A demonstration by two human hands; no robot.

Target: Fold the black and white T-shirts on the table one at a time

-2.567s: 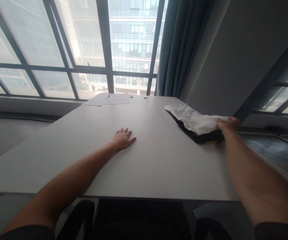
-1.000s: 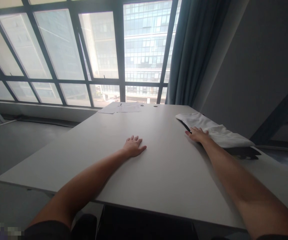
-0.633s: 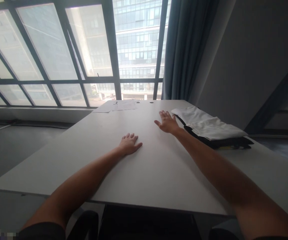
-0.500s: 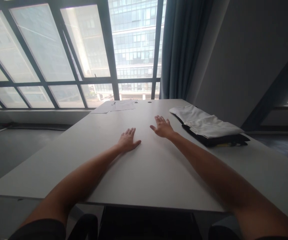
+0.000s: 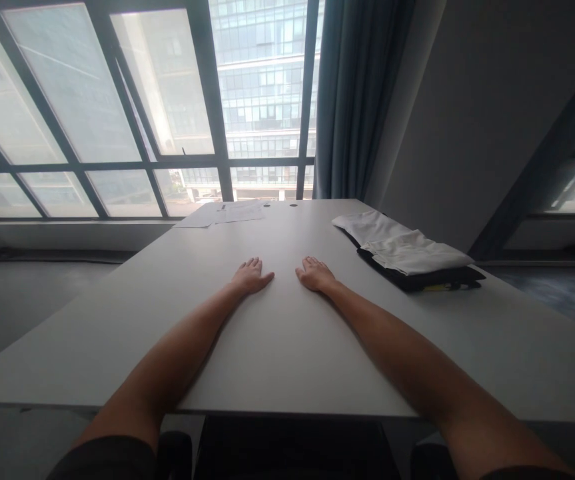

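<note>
Both of my arms stretch forward over a white table (image 5: 267, 347). My left hand (image 5: 251, 276) lies palm down on the tabletop, its thumb out to the right and nothing in it. A short gap to the right, my right hand (image 5: 313, 273) rests palm down too, fingers forward and thumb toward the left hand; it holds nothing. Off to the right of that hand, apart from it, a folded white cloth (image 5: 407, 247) lies on top of a folded black cloth (image 5: 417, 283) with a small yellow patch at its edge.
Sheets of paper (image 5: 237, 213) lie at the far left end of the table. Beyond it stand large windows (image 5: 262, 100) and a blue-grey curtain (image 5: 352, 100). Something dark, perhaps a chair (image 5: 292, 447), shows below the near table edge.
My right hand has come down and nearer to me, now level with the left. The left hand has shifted only slightly. The whole view has moved a little to the right.
</note>
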